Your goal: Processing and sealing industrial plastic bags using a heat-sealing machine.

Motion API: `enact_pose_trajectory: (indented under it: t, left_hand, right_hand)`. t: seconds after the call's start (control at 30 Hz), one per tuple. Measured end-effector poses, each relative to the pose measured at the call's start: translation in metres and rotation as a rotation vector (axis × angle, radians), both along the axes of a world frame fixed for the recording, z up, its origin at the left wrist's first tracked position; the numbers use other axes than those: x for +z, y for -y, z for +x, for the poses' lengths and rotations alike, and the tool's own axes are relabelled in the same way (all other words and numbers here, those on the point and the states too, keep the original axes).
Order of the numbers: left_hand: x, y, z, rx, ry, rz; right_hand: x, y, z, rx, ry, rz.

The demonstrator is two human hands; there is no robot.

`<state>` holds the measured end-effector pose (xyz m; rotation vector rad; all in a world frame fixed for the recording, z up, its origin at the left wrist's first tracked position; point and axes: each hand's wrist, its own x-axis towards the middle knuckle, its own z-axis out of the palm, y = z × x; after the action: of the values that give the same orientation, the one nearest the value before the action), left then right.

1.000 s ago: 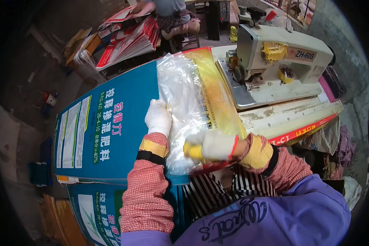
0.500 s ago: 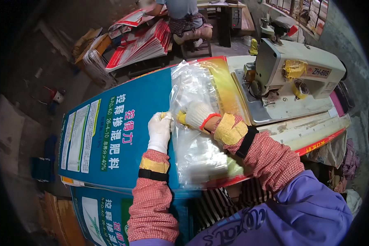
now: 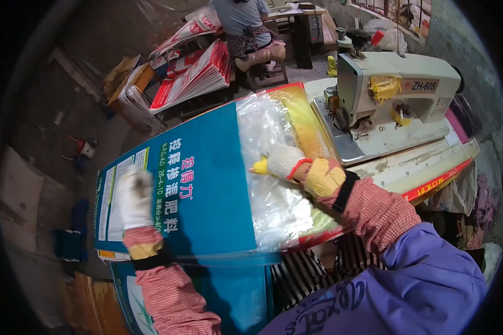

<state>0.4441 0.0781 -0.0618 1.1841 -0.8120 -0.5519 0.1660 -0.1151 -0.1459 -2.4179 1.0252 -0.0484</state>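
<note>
A blue woven sack (image 3: 212,167) with printed panels lies flat in front of me. Over its right end is crumpled clear plastic film (image 3: 279,218), like a bag liner. My right hand (image 3: 284,161), in a white knit glove with yellow fingertips, rests on the film with its fingertips drawn together on it. Farther left, my left hand (image 3: 135,195) is over the sack's pale printed panel, in a white glove. Motion blurs its fingers, so their grip is unclear. A yellow and red sack (image 3: 310,125) shows beneath the film.
On the right stands a white sewing machine (image 3: 402,95) on its table (image 3: 425,159). Another blue sack (image 3: 223,301) hangs below the front edge. Beyond, red and white sacks (image 3: 198,78) are stacked near a seated person (image 3: 243,28). A purple item (image 3: 458,120) lies behind the machine.
My left hand has left the film's edge and moved left across the blue sack. The right hand stays on the film, its fingertips now pointing left. The view has shifted slightly.
</note>
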Motion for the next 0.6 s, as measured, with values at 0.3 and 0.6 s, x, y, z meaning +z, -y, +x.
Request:
enact_pose_trajectory:
  t: [0.3, 0.6]
  left_hand:
    - [-0.055, 0.068, -0.087, -0.146, 1.470, 0.174]
    - [-0.006, 0.002, -0.007, 0.192, -0.012, -0.065]
  right_hand:
    - [0.032, -0.045, 0.046, 0.192, 0.439, 0.097]
    - [-0.002, -0.010, -0.014, -0.128, 0.025, -0.191]
